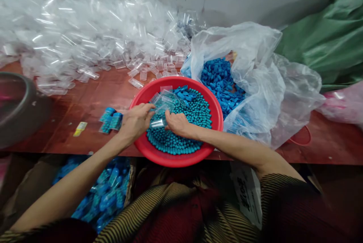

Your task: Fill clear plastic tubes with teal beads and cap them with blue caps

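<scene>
A red basin [178, 162] holds many small turquoise beads [181, 143]. Over the beads, a small clear plastic container [158, 123] sits between my two hands. My left hand [137, 121] is closed at its left end, fingers bent and thumb pressed in. My right hand [179, 124] is closed on its right end. Just beyond my fingers, several loose clear containers [166, 97] lie on the beads, beside some blue caps [184, 93]. Left of the basin stand a few bead-filled containers with blue caps [115, 121].
A large heap of clear containers [93, 35] covers the table's back left. Blue caps [219, 80] spill inside a translucent bag [255, 84] at right. A grey tub [25, 110] stands far left. Below the table edge, a carton [131, 182] holds filled blue-capped containers [110, 194].
</scene>
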{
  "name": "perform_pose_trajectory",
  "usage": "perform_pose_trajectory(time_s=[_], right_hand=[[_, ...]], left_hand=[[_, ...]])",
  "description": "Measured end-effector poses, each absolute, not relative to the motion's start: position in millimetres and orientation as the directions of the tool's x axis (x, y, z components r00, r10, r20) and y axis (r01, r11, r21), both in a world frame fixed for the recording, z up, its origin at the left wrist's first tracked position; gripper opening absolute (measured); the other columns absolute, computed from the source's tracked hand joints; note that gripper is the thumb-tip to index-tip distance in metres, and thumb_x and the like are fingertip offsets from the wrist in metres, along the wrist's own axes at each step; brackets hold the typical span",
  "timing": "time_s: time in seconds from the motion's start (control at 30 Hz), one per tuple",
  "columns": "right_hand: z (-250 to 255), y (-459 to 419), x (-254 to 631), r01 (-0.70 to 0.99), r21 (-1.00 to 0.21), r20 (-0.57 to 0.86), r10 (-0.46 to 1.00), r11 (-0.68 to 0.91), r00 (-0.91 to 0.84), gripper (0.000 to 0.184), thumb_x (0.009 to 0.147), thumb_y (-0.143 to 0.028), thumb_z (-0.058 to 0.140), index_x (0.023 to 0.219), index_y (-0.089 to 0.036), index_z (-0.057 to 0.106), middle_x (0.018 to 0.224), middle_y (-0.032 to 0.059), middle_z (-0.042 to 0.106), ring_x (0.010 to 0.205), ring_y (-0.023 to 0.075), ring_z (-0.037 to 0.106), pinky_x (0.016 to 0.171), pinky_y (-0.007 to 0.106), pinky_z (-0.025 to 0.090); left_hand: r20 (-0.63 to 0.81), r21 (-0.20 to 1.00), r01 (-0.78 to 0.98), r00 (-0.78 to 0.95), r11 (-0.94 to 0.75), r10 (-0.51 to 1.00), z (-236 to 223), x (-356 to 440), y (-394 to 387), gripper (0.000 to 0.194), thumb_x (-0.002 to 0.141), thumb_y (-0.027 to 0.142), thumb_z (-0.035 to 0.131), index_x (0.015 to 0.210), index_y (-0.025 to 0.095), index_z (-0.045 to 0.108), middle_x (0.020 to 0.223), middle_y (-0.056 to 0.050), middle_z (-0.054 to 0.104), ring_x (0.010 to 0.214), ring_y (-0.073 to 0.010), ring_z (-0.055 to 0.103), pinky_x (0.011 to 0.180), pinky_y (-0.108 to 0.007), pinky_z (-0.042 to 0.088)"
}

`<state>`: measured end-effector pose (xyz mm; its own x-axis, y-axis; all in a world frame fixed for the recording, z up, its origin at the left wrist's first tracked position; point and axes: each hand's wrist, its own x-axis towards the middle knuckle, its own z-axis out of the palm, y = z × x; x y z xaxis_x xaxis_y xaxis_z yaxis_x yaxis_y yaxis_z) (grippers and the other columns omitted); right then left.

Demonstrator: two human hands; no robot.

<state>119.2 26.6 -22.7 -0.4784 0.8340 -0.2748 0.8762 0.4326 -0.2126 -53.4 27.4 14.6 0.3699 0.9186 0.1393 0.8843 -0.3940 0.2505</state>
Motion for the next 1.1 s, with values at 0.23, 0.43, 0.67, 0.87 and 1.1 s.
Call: perform_pose_trajectory(time_s=[0.23,0.43,0.67,0.87,1.1], right_hand=[[-25.7,39.7,131.9,0.824,-0.415,-0.212,0.839,0.387,-0.501,0.037,0.081,-0.022,0.049,0.116,-0.007,0.049,0.102,0.0159,0.067,0.09,0.0249,0.063,0.074,0.034,0.047],[-14.3,49.4,156.4,0.563,-0.813,-0.21,0.827,0.148,-0.522,0.015,0.078,-0.015,0.049,0.084,-0.01,0.063,0.072,-0.0016,0.061,0.068,0.0111,0.054,0.062,0.02,0.039],[-3.1,27.7,178.5,0.652,-0.701,-0.233,0.772,0.289,-0.592,0.016,0.088,-0.021,0.046,0.082,-0.014,0.059,0.062,-0.0019,0.054,0.059,0.011,0.048,0.057,0.021,0.033],[11.6,21.1,186.7,0.609,-0.695,-0.175,0.731,0.383,-0.659,0.013,0.089,-0.02,0.046,0.08,-0.015,0.054,0.063,-0.0017,0.054,0.06,0.0105,0.049,0.057,0.021,0.034],[20.7,25.6,183.6,0.468,-0.884,-0.284,0.806,-0.01,-0.519,0.016,0.089,-0.021,0.041,0.073,-0.017,0.046,0.063,-0.0042,0.052,0.048,0.0066,0.05,0.05,0.019,0.042]], left_hand=[[-0.139,0.061,0.81,0.585,-0.583,0.799,-0.4,-30.3,33.4,0.047,0.082,0.021,0.048,0.129,0.021,0.042,0.113,-0.009,0.056,0.096,-0.0235,0.058,0.072,-0.03,0.047],[-0.059,0.067,0.737,0.675,-0.672,0.735,-5.8,-17.7,30.8,0.048,0.083,0.023,0.048,0.129,0.015,0.042,0.11,-0.014,0.06,0.097,-0.0259,0.056,0.081,-0.035,0.045],[-0.235,0.395,0.769,0.613,-0.503,0.754,-8.6,-12.3,39.5,0.021,0.082,0.037,0.048,0.087,0.018,0.057,0.07,-0.002,0.058,0.065,-0.0168,0.055,0.06,-0.025,0.039],[-0.364,0.543,0.687,0.711,-0.483,0.601,11.8,-7.7,34.3,0.021,0.083,0.035,0.046,0.094,0.019,0.054,0.076,-0.002,0.061,0.069,-0.0166,0.057,0.062,-0.024,0.041],[-0.233,0.178,0.788,0.615,-0.589,0.753,21.3,-11.2,35.1,0.027,0.08,0.035,0.049,0.101,0.018,0.05,0.092,-0.009,0.063,0.086,-0.0232,0.061,0.069,-0.029,0.044]])
